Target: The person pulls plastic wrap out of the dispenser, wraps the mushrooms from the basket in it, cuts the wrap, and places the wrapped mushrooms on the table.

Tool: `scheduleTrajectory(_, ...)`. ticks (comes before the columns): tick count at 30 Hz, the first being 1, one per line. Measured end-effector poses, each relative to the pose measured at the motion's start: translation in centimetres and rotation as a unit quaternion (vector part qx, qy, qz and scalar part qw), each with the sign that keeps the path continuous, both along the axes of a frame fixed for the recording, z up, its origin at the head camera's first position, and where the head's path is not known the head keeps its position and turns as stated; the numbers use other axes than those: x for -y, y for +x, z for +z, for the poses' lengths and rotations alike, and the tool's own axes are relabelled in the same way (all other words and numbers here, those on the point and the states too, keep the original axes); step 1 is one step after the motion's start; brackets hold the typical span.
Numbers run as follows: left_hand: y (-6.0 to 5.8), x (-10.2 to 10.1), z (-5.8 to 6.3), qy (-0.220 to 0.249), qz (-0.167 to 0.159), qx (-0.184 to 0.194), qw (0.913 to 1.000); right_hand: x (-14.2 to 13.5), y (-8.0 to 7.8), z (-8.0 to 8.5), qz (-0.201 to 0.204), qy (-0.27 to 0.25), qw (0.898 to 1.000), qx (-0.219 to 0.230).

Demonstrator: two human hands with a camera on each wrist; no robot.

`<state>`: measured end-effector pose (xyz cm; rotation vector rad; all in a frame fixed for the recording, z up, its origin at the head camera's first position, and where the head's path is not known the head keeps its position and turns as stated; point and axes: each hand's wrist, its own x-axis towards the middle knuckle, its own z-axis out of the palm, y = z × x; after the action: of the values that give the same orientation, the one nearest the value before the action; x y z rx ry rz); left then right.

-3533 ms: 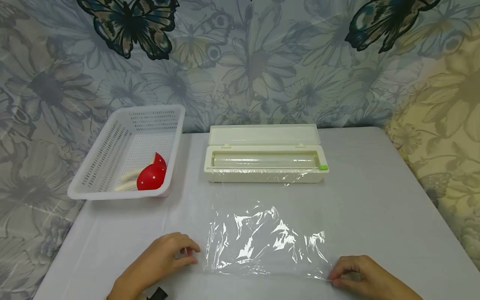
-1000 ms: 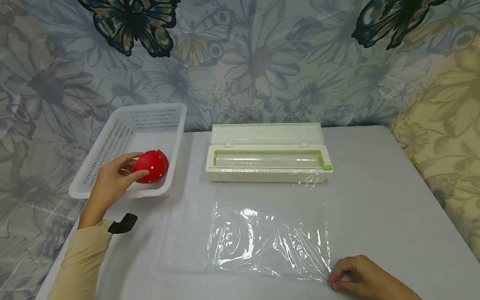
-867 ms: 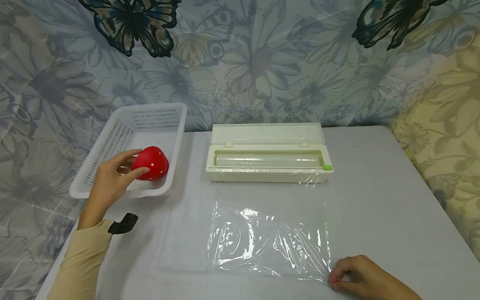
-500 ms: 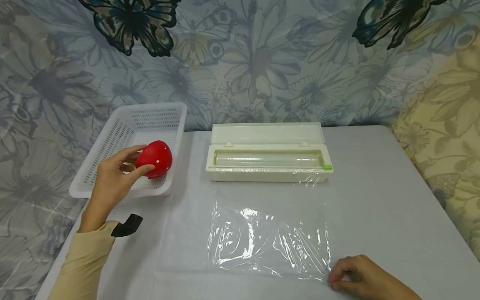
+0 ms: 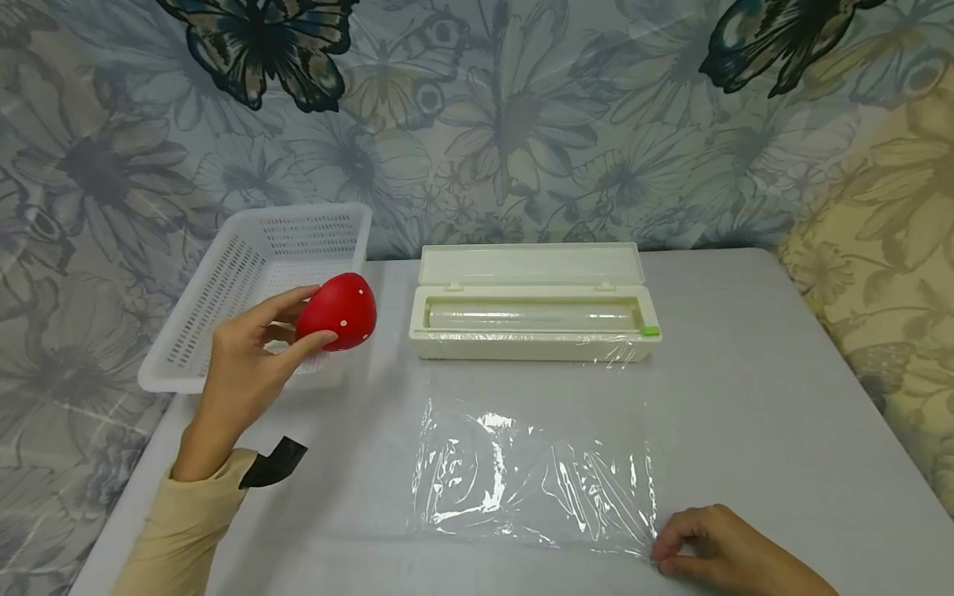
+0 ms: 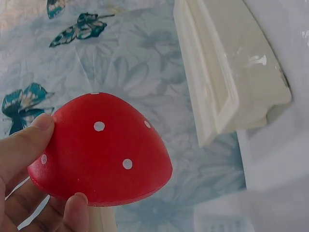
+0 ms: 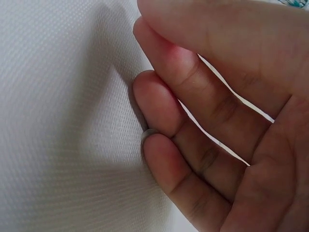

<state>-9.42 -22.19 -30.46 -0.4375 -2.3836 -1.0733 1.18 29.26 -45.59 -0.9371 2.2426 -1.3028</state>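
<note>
In the head view my left hand [image 5: 249,364] holds a toy mushroom [image 5: 339,312] by its red, white-dotted cap, raised over the basket's right edge. The left wrist view shows thumb and fingers round the cap [image 6: 104,150], with a cream stem [image 6: 102,220] partly visible beneath it. At the front right, my right hand [image 5: 719,546] pinches the near right corner of a clear sheet of cling film [image 5: 514,488]. The film stretches back over the tabletop to an open cream dispenser [image 5: 529,348]. In the right wrist view, curled fingers [image 7: 166,162] lie against the white cloth; the film is out of sight there.
A white perforated basket [image 5: 253,213] stands at the back left, its inside partly hidden by my left hand. The dispenser's raised lid [image 5: 529,265] leans back near the patterned curtain [image 5: 514,141]. A white cloth [image 5: 753,397] covers the table.
My left hand has gone from beside the film to the basket, taken hold of the mushroom, and lifted it up and to the right. The right hand stays at the film's corner.
</note>
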Motion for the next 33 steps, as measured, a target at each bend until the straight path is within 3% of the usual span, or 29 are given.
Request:
scheduleTrajectory(10,0.7,-3.4,-0.3,0.028,-0.068,-0.052,0.9959,0.0,0.0,0.0,-0.001,0.000,1.000,-0.004)
scheduleTrajectory(14,0.7,-4.6,-0.5,0.017,-0.099,-0.068,0.9926,-0.1,-0.1,0.1,0.001,0.003,1.000,-0.007)
scheduleTrajectory(26,1.2,-8.7,-2.5,0.021,-0.157,-0.058,0.9856,0.0,-0.2,0.0,0.001,0.008,1.000,0.008)
scheduleTrajectory(33,1.4,-10.9,-4.0,0.049,-0.188,-0.045,0.9798,0.0,-0.2,0.1,0.002,0.010,1.000,0.011)
